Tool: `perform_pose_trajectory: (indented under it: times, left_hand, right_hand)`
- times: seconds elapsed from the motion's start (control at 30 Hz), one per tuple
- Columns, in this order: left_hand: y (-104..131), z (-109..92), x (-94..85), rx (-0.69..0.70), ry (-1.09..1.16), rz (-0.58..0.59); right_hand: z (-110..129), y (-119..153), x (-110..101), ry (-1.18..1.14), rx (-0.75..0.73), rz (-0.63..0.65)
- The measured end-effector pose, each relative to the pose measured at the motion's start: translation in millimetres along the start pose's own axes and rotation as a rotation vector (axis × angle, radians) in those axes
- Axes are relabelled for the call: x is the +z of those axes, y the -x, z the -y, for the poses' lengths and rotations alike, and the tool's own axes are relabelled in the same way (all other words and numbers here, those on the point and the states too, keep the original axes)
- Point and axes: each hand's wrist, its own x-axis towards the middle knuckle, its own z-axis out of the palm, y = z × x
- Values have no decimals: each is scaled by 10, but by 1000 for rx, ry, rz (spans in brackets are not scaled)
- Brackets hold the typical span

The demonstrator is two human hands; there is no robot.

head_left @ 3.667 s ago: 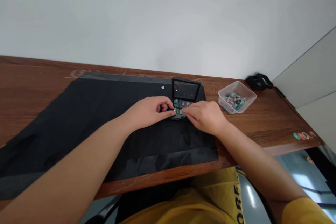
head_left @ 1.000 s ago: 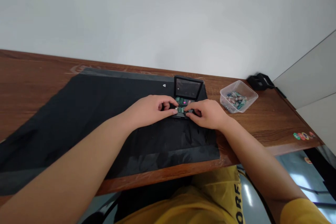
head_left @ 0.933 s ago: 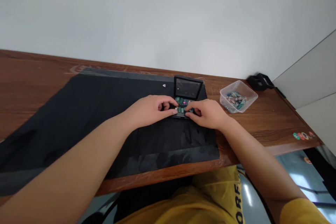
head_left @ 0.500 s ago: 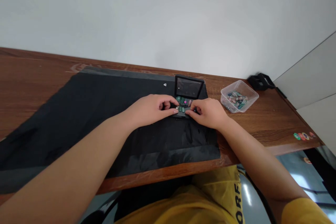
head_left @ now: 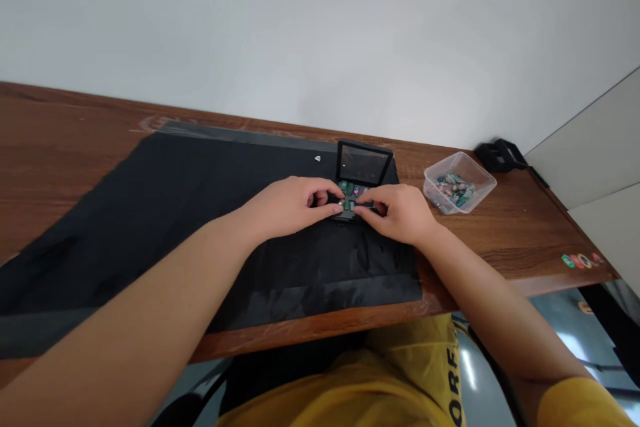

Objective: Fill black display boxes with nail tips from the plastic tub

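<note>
A small black case [head_left: 345, 217] stands on the dark mat with its clear-windowed lid [head_left: 364, 164] raised. Inside lie several glossy green pieces [head_left: 347, 187] shaped like press-on nails, plus one with a pink spot [head_left: 357, 191]. My left hand [head_left: 295, 205] is closed at the case's left side, thumb on the front corner and index finger curled over the edge. From the right, my right hand [head_left: 400, 212] reaches in with thumb and index finger pinched beside a green press-on nail [head_left: 352, 205] in the front row. Its fingers cover the case's right part.
A clear plastic tub [head_left: 460, 183] of many mixed-colour pieces stands to the right on the wooden table [head_left: 520, 227]. Black trays [head_left: 500, 155] sit behind it by the wall. A small silvery piece [head_left: 317, 159] lies on the black mat [head_left: 235, 170]. Round stickers [head_left: 580, 260] mark the table's right edge.
My right thumb and index finger have shifted slightly left, closer to the green nails in the front row. My left hand stays at the case. The whole view has shifted a little.
</note>
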Motion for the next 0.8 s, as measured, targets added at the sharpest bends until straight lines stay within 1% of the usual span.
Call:
perform_pose_trajectory:
  times: [0.07, 0.2, 0.57, 0.8]
  left_hand:
    - [-1, -7, -3, -9, -4, 7]
    - [-3, -27, -10, -20, 0, 18]
    - [-11, -14, -3, -15, -8, 24]
    - [0, -46, -24, -15, -30, 38]
  right_hand:
    - [36, -15, 40, 36, -4, 9]
    - [88, -56, 74, 90, 36, 42]
    - [146, -83, 41, 137, 109, 95]
    - [129, -64, 30, 141, 104, 97]
